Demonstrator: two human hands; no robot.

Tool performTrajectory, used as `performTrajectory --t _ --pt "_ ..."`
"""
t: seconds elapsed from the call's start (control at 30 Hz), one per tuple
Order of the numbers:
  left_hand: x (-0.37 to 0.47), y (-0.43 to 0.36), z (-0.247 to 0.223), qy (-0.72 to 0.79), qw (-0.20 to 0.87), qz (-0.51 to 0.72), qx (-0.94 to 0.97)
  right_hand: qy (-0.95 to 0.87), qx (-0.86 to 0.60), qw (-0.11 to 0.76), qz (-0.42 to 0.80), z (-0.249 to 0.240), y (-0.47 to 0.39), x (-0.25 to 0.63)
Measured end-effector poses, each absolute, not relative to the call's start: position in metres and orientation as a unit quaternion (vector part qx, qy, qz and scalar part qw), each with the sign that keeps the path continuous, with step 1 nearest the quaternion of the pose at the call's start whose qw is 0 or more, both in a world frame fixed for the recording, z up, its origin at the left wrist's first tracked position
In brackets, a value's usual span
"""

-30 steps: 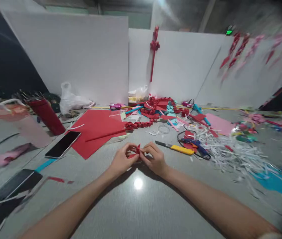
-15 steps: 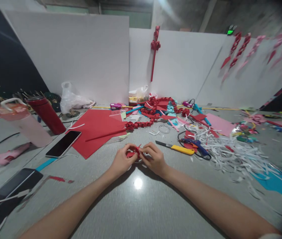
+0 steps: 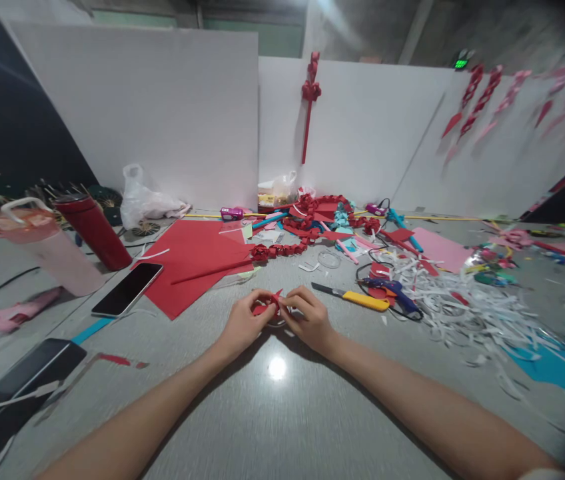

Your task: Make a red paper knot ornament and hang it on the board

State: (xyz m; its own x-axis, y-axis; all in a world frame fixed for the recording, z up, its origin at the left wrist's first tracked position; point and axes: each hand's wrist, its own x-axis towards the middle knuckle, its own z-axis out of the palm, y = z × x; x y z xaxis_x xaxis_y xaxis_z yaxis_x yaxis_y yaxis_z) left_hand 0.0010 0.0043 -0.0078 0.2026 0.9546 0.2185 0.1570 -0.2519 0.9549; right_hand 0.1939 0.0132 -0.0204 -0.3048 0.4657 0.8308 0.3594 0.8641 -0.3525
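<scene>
Between my two hands is a small looped piece of red paper strip [image 3: 273,304], just above the grey table [image 3: 242,413]. My left hand [image 3: 249,318] is closed, thumb and fingers pinching the loop from the left. From the right, the fingertips of my right hand [image 3: 308,318] grip the same paper. Fingers cover much of it, and a pointed end sticks up between them. A yellow utility knife [image 3: 365,300] lies right of my right hand. Beyond my hands, a red folded-paper chain [image 3: 287,250] stretches over the table.
Red paper sheets [image 3: 182,287] lie at the left, near a phone [image 3: 127,290], a red bottle [image 3: 95,233] and a pink tumbler [image 3: 60,260]. At the right are a blue glue gun [image 3: 395,293] and shredded white paper strips [image 3: 467,307]. White boards [image 3: 162,113] stand behind.
The pointed red paper end between my fingers has shifted slightly. Both hands stay in nearly the same place, gripping the paper.
</scene>
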Motion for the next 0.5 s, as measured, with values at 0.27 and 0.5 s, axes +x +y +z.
performTrajectory --t 0.27,0.5 --pt "0.0005 0.0056 -0.0099 0.433 0.424 0.467 0.643 -0.810 -0.252 0.527 0.054 -0.0208 0.0137 0.1939" --pt "-0.0004 0.0054 -0.0079 0.446 0.425 0.468 0.634 -0.810 -0.249 0.528 0.060 -0.0208 0.0138 0.1933"
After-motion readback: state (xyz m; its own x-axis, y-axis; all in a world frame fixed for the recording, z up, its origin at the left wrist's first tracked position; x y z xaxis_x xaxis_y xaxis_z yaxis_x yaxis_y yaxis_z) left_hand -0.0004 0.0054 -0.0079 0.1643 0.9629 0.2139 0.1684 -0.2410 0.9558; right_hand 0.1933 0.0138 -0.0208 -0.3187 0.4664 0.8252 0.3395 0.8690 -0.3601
